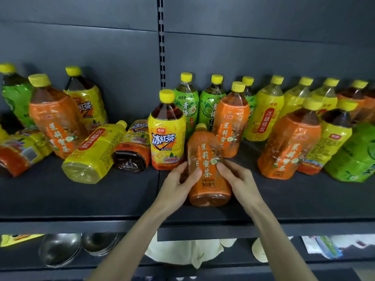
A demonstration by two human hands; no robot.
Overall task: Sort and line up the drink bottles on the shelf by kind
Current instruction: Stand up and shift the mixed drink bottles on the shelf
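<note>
An orange-labelled tea bottle [207,159] leans back at the front middle of the dark shelf [81,197]. My left hand [178,183] grips its left side, thumb across the label. My right hand [237,179] holds its right side. Just behind stand a yellow iced-tea bottle [165,134] and another orange bottle [231,122]. Two green-labelled bottles [185,102] stand at the back. To the left, a pale yellow pear-drink bottle [95,153] and an iced-tea bottle [134,149] lie on their sides.
More orange, yellow and green bottles crowd the right end [292,142] and the left end [54,118], some tilted or lying. A slotted upright [161,41] splits the back panel. Below the shelf are steel bowls [60,250] and white cloth [194,254].
</note>
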